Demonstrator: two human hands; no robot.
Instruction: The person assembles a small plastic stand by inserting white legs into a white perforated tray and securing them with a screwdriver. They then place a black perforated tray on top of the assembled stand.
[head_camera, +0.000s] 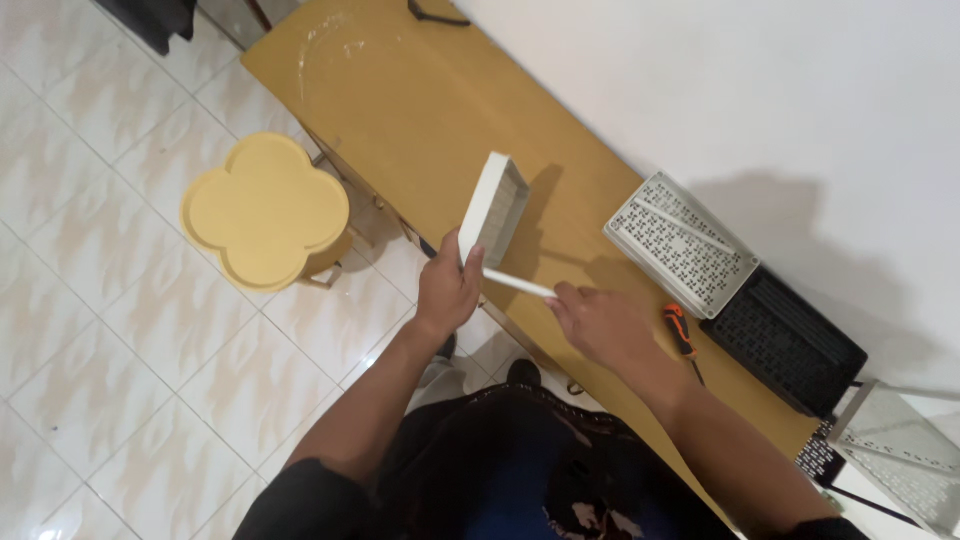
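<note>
1. My left hand (447, 285) is wrapped around the bottom corner of a white perforated tray (494, 208). The tray is tipped up on its edge, above the front edge of the yellow table (420, 110), about halfway along it.
2. My right hand (600, 322) is pinched on the end of a thin white rod (520, 285). The rod runs from that hand across to the bottom of the tray, and it seems to touch the tray near my left thumb.
3. I think this is the fitting step: the rod is being lined up with the lower edge of the tray. The next move needs a steady tray in the left hand and a straight, gentle push on the rod. I cannot tell if the rod is already in a slot.
4. Just past my right hand, an orange and black screwdriver (681, 334) lies on the table, near the front edge.
5. Behind it, by the wall, a second white perforated tray (680, 245) lies flat with a rod on it. A black perforated tray (785, 340) touches it on the right.
6. More mesh parts (895, 445) sit at the far right end.
7. A yellow flower-shaped stool (265, 210) stands on the tiled floor (120, 330), left of the table.
</note>
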